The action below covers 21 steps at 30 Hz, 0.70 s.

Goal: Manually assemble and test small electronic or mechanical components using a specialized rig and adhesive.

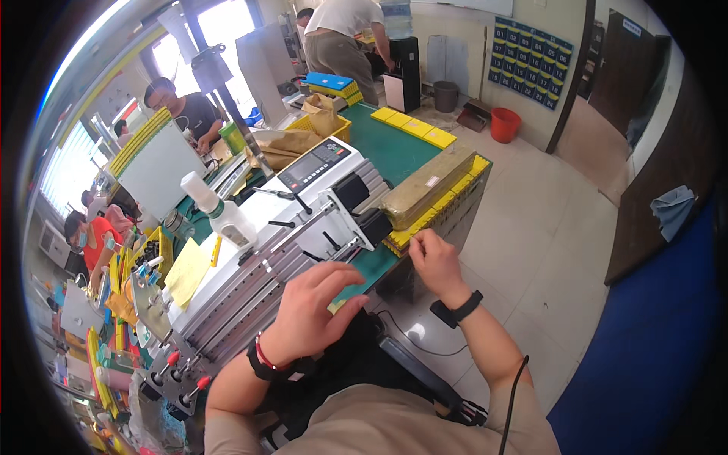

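Observation:
My left hand (pixel 315 307) is raised in front of the machine's aluminium rails, its fingers bent and its thumb held apart, with nothing seen between them. Farther right, my right hand (pixel 438 262) is closed near the corner of a stack of yellow-edged trays (pixel 478 168); whatever its fingers may hold is hidden. A long brown wrapped bundle (pixel 428 186) lies on that stack. Between the hands and the control panel (pixel 315 163) stands the white bench machine (pixel 262 201), with black motors (pixel 374 227) at its right end.
A white squeeze bottle (pixel 227 216), a yellow sheet (pixel 187 273) and a yellow pencil-like stick (pixel 217 250) rest on the machine. Red-tipped clamps (pixel 203 383) stick out at its lower left. A red bucket (pixel 505 125) stands on the floor. Other people work at the far left and back.

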Each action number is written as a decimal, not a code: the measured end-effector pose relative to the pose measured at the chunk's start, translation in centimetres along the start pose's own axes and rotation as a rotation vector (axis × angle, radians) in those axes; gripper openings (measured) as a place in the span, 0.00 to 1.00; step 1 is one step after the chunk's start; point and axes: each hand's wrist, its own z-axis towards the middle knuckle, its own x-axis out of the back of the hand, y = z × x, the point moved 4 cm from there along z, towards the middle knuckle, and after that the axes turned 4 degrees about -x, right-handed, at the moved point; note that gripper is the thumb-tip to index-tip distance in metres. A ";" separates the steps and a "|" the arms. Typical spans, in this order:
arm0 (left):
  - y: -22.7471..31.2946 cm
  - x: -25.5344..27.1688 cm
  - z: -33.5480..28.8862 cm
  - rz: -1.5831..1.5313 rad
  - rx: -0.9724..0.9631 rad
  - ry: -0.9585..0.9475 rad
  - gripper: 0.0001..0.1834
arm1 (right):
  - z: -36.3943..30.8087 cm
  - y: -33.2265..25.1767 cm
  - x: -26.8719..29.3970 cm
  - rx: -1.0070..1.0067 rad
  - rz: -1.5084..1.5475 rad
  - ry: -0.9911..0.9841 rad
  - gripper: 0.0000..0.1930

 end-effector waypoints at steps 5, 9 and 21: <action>-0.7 -0.4 6.2 0.026 -0.031 -0.044 0.14 | -0.5 2.2 -1.6 0.085 -0.171 -0.186 0.10; -1.7 -3.1 12.0 0.133 -0.126 -0.121 0.13 | -2.4 6.1 -0.1 0.131 -0.182 -0.351 0.09; -2.9 -9.0 13.9 0.160 -0.247 -0.464 0.07 | 0.4 -1.3 6.2 0.259 0.134 -0.002 0.07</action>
